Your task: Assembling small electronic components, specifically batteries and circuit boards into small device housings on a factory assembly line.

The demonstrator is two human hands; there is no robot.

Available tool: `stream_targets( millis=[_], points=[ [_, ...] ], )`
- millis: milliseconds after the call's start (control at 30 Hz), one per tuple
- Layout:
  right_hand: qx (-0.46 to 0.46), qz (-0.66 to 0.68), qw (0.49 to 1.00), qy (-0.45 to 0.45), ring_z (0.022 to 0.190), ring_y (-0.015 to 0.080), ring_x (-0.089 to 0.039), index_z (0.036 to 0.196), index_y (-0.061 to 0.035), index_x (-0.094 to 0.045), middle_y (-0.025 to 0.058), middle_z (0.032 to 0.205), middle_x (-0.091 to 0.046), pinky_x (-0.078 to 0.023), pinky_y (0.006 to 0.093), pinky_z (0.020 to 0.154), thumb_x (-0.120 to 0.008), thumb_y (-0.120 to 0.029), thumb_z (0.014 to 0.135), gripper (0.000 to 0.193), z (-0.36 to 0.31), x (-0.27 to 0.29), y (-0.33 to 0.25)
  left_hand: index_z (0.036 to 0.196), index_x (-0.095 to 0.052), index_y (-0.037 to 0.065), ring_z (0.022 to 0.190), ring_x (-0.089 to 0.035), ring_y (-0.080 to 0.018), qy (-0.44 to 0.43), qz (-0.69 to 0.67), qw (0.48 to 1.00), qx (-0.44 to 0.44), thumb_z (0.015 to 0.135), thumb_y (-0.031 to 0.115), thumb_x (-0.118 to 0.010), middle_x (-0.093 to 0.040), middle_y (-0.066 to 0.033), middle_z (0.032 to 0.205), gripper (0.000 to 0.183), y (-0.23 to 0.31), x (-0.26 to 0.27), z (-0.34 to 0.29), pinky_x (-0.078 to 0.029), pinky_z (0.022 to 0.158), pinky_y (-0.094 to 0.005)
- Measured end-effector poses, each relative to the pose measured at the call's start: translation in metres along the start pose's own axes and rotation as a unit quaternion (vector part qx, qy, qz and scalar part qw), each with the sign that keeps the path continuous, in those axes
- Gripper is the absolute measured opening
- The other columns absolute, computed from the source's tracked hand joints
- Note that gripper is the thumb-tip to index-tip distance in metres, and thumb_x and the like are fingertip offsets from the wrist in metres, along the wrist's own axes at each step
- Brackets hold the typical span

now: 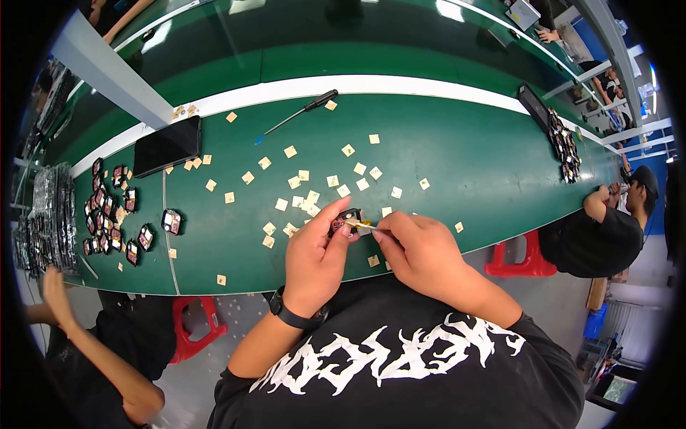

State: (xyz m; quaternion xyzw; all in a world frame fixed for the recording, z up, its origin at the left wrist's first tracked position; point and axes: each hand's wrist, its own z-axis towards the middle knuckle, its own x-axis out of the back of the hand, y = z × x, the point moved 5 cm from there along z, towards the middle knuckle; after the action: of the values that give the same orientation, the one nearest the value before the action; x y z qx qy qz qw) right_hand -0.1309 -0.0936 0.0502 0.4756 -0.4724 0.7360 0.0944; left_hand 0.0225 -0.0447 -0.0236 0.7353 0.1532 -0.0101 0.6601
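A: Grips, quick. What did they have?

B: Left grip held a small black part between thumb and fingers, over the near side of the counter. Right grip was narrow, fingertips pinched on a thin pale strip at the part's right side.

A: Strip or tool?

B: Couldn't tell, too small. Some yellow showed there too.

A: Doing it well meant what?

B: My call: left fingers firm but off the working face, part kept low over the counter, right pinch light, small moves along the surface, no prying.

A: Around them?

B: Pale squares lay scattered, mostly just beyond the hands; best not to drag a wrist through them, I'd say. Screwdriver at the far side. Left: a lone black unit, more units clustered farther left, and a dark flat slab beyond.
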Motion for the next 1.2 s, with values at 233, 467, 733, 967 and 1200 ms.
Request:
stream_targets(
  millis=[233, 467, 733, 967, 1200],
  points=[
    [-0.009, -0.031, 0.999, 0.01, 0.064, 0.0379, -0.062, 0.089, -0.0046, -0.054, 0.0131, 0.069, -0.062, -0.048, 0.0487, 0.057, -0.065, -0.011, 0.094, 0.014, -0.002, -0.009, 0.008, 0.136, -0.061, 0.004, 0.08, -0.067, -0.0206, -0.023, 0.179, 0.98, -0.088, 0.098, 0.001, -0.057, -0.073, -0.0133, 0.103, 0.039, 0.014, -0.002, -0.002, -0.053, 0.075, -0.0326],
    [0.0, -0.011, 1.0, -0.007, 0.064, 0.0402, -0.062, 0.089, -0.0031, -0.054, 0.0153, 0.069, -0.062, -0.048, 0.05, 0.057, -0.065, -0.011, 0.094, 0.015, 0.0, -0.01, 0.009, 0.141, -0.054, -0.002, 0.112, -0.066, -0.0172, -0.075, 0.115, 0.99, -0.012, 0.103, -0.003, -0.05, -0.067, -0.014, 0.127, 0.038, 0.003, 0.001, -0.002, -0.056, 0.096, -0.0314],
    [-0.166, 0.369, 0.913, -0.051, 0.057, 0.0115, -0.056, 0.096, -0.0022, -0.061, 0.0027, 0.065, -0.061, -0.043, 0.0295, 0.052, -0.072, -0.01, 0.093, 0.014, -0.01, -0.027, 0.044, 0.142, -0.051, -0.004, 0.112, -0.067, -0.0177, -0.068, -0.119, 0.985, 0.101, 0.104, -0.001, -0.05, -0.066, -0.0142, 0.127, 0.038, 0.009, 0.001, -0.001, -0.057, 0.098, -0.0322],
    [-0.034, 0.215, 0.976, 0.004, 0.066, 0.0118, -0.062, 0.11, -0.0027, -0.068, 0.003, 0.087, -0.068, -0.047, 0.0282, 0.056, -0.08, -0.006, 0.086, 0.027, 0.003, -0.018, 0.022, 0.136, -0.051, -0.005, 0.115, -0.065, -0.0193, -0.058, -0.099, 0.992, 0.048, 0.104, -0.003, -0.049, -0.064, -0.0165, 0.129, 0.032, 0.005, 0.001, -0.002, -0.057, 0.099, -0.0343],
    [0.084, 0.142, 0.985, 0.049, 0.069, 0.0181, -0.071, 0.107, -0.0032, -0.071, 0.0064, 0.084, -0.071, -0.055, 0.0312, 0.061, -0.077, -0.008, 0.088, 0.021, 0.003, -0.015, 0.02, 0.128, -0.049, -0.005, 0.115, -0.065, -0.0196, -0.051, -0.087, 0.995, 0.021, 0.103, -0.006, -0.047, -0.064, -0.019, 0.129, 0.025, 0.003, -0.002, 0.0, -0.056, 0.099, -0.0328]
  ],
)
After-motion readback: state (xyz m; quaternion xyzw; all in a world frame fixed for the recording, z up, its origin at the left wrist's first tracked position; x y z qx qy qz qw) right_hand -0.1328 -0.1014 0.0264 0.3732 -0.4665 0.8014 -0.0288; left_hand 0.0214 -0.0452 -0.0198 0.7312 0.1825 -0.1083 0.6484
